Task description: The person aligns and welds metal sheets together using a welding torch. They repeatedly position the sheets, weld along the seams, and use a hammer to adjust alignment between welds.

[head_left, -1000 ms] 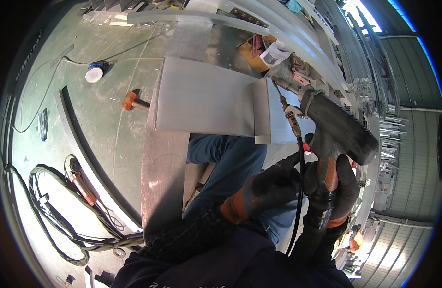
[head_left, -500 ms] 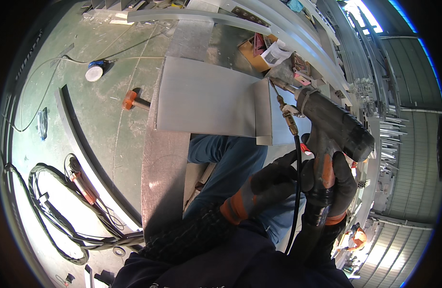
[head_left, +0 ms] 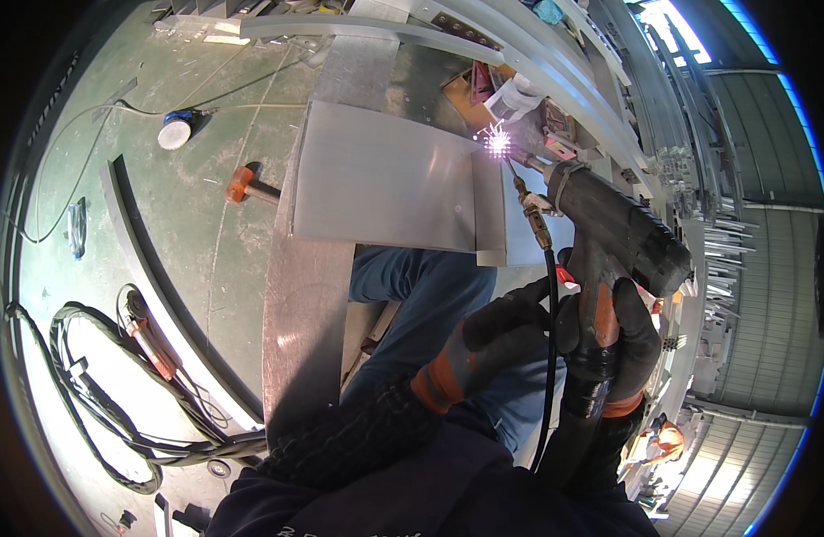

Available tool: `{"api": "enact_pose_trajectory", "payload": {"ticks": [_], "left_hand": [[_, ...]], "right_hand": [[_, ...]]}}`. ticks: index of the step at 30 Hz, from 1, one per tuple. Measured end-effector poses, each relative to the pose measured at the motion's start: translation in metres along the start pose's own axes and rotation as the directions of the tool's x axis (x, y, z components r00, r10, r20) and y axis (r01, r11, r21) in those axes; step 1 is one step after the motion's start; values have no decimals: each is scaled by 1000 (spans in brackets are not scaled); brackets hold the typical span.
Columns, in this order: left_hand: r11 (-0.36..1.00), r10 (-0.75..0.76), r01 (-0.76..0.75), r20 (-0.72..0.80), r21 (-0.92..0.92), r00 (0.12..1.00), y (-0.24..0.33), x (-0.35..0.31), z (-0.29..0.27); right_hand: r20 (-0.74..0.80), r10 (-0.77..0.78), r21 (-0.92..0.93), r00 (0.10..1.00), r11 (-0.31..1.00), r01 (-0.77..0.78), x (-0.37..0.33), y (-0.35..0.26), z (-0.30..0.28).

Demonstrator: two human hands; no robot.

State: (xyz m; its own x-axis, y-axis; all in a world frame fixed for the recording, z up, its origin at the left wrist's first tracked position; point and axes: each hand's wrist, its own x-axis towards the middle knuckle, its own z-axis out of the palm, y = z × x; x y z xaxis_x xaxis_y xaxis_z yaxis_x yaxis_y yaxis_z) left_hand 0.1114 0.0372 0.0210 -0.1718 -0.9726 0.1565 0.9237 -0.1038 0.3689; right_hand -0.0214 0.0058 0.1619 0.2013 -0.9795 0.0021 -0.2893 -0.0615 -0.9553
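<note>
My right hand (head_left: 638, 345), in a dark glove with an orange cuff, is wrapped round the orange-and-black handle of a welding gun (head_left: 613, 224). White-violet sparks (head_left: 496, 140) burst at the gun's nozzle, by the far corner of a folded sheet-metal piece (head_left: 385, 179). A brass wire-feed tube (head_left: 535, 213) with a thin black hose runs beside the nozzle. My gloved left hand (head_left: 497, 338) is closed beside the handle, its fingertips partly behind the hose; what they hold is hidden. The sheet metal lies over a metal beam (head_left: 309, 286) above my knees.
An orange mallet (head_left: 242, 184) and a blue sander (head_left: 177, 131) lie on the floor at left. Nearer are an angle grinder (head_left: 148, 338), coiled black cables (head_left: 81, 394) and a long metal strip (head_left: 157, 268). A cardboard box (head_left: 466, 98) and long metal profiles lie beyond. A person in orange (head_left: 670, 442) is far right.
Bright sparks have appeared at the welding gun's nozzle. The gun and both hands have shifted only slightly left in the picture.
</note>
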Motion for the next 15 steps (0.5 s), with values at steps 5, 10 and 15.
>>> {"api": "enact_pose_trajectory", "payload": {"ticks": [5, 10, 15], "left_hand": [[1000, -19, 19, 2, 5, 1000, -4, -2, -3], [999, 48, -48, -35, 14, 998, -13, -1, 1], [1000, -25, 24, -71, -11, 997, -14, -5, 0]], "right_hand": [[-7, 97, 47, 995, 994, -97, 2, -11, 6], [-74, 168, 98, 983, 982, -160, -1, -14, 13], [-52, 113, -28, 992, 993, -115, -6, -12, 5]]}}
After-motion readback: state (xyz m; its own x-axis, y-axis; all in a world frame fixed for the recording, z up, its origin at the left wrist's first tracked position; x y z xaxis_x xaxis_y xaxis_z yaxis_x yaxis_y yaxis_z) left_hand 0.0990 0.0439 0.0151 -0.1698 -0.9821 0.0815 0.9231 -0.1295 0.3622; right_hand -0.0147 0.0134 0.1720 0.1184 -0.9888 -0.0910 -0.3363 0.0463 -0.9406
